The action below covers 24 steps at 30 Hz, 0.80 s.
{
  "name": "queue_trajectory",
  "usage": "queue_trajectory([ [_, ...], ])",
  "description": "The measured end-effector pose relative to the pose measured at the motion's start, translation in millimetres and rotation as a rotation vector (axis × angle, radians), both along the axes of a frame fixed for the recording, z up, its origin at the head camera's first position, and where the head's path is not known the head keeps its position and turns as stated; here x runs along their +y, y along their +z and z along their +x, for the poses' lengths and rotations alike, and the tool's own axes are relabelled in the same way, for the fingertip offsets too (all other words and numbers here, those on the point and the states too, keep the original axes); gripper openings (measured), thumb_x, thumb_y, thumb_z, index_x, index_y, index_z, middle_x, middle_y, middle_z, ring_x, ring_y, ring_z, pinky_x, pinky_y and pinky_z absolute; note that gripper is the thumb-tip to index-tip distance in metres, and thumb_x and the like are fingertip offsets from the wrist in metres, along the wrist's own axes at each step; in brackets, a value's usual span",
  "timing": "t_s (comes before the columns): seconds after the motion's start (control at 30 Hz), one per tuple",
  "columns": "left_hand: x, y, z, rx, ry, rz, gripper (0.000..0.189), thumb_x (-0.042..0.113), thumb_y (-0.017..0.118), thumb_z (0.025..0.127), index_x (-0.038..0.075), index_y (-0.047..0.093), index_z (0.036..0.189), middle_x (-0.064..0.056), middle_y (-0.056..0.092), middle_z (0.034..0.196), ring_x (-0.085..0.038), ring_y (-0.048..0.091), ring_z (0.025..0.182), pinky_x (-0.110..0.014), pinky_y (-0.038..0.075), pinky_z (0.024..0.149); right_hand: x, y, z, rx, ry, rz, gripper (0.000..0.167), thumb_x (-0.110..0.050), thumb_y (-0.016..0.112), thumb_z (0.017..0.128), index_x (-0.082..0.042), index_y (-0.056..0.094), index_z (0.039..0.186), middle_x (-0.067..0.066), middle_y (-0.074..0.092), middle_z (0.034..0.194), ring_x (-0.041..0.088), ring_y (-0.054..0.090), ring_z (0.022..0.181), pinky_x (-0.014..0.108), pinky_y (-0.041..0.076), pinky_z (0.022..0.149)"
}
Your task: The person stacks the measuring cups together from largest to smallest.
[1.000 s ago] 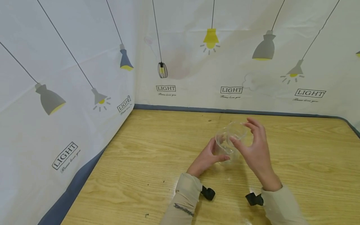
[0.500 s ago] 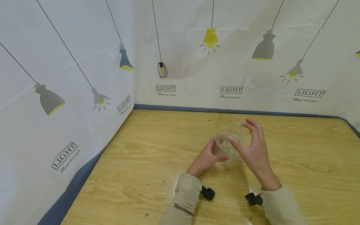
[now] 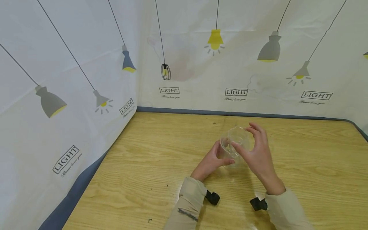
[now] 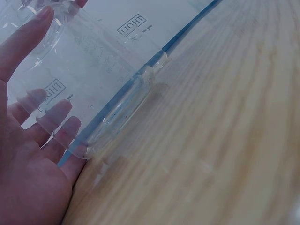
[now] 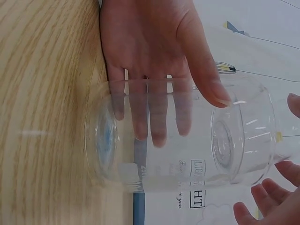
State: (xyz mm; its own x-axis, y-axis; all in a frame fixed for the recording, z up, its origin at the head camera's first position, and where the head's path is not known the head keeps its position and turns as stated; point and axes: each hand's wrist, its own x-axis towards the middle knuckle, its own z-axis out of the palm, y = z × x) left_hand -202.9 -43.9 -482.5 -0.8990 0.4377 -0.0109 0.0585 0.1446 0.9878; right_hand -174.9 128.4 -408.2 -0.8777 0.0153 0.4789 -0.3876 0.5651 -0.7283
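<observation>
A large clear beaker (image 3: 230,160) with white volume markings (image 5: 136,176) stands upright on the wooden table. My left hand (image 3: 210,162) holds its side, thumb on the near side and fingers (image 5: 158,117) spread along the far wall. A smaller clear beaker (image 3: 241,135) is tilted in the large one's mouth; in the right wrist view its round bottom (image 5: 228,143) shows just inside the rim. My right hand (image 3: 260,152) pinches this smaller beaker near its top between thumb and fingers. In the left wrist view, the large beaker's base (image 4: 124,110) meets the tabletop.
The wood-grain table (image 3: 149,153) is bounded at the back and left by a white curtain (image 3: 195,57) printed with lamps and a blue bottom border (image 3: 184,111). Black straps (image 3: 212,197) sit at both cuffs. Small dark specks mark the tabletop.
My right hand has shifted slightly left and down, bringing the smaller beaker further over and into the large beaker's mouth. The left hand and large beaker have stayed in place.
</observation>
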Motion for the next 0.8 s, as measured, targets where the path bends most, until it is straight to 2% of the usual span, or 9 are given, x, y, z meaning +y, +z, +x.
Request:
queue_trajectory([
  [0.07, -0.4, 2.8, 1.6, 0.0, -0.001, 0.001, 0.078, 0.036, 0.07, 0.076, 0.046, 0.019, 0.134, 0.017, 0.031, 0.136, -0.006, 0.033, 0.123, -0.04, 0.03, 0.097, 0, 0.2, -0.1, 0.0, 0.002, 0.005, 0.061, -0.034, 0.072, 0.073, -0.002, 0.047, 0.118, 0.003, 0.028, 0.139, 0.026, 0.027, 0.125, 0.055, 0.028, 0.092],
  [0.3, 0.5, -9.0, -3.7, 0.032, 0.001, -0.002, 0.082, 0.043, 0.069, 0.074, 0.045, 0.016, 0.136, 0.019, 0.029, 0.136, -0.005, 0.031, 0.123, -0.041, 0.03, 0.097, -1, 1.7, 0.6, -0.016, 0.005, 0.051, 0.062, -0.037, 0.073, 0.072, 0.0, 0.049, 0.116, 0.005, 0.024, 0.141, 0.028, 0.026, 0.126, 0.056, 0.029, 0.091],
  [0.5, 1.4, -9.2, -4.6, 0.045, -0.003, 0.0, 0.082, 0.037, 0.069, 0.076, 0.039, 0.017, 0.139, 0.018, 0.029, 0.137, -0.006, 0.03, 0.125, -0.042, 0.029, 0.098, -2, 1.8, 1.3, -0.024, -0.001, 0.093, 0.063, -0.038, 0.072, 0.073, 0.001, 0.049, 0.115, 0.006, 0.022, 0.143, 0.029, 0.025, 0.126, 0.056, 0.03, 0.09],
  [0.8, 0.1, -3.9, -1.9, 0.022, 0.007, -0.038, 0.081, 0.037, 0.069, 0.076, 0.042, 0.017, 0.138, 0.017, 0.027, 0.138, -0.007, 0.028, 0.126, -0.043, 0.028, 0.099, -3, 3.1, 3.1, -0.078, -0.029, 0.187, 0.067, -0.045, 0.068, 0.075, 0.003, 0.048, 0.117, 0.01, 0.017, 0.145, 0.036, 0.027, 0.125, 0.061, 0.032, 0.086],
])
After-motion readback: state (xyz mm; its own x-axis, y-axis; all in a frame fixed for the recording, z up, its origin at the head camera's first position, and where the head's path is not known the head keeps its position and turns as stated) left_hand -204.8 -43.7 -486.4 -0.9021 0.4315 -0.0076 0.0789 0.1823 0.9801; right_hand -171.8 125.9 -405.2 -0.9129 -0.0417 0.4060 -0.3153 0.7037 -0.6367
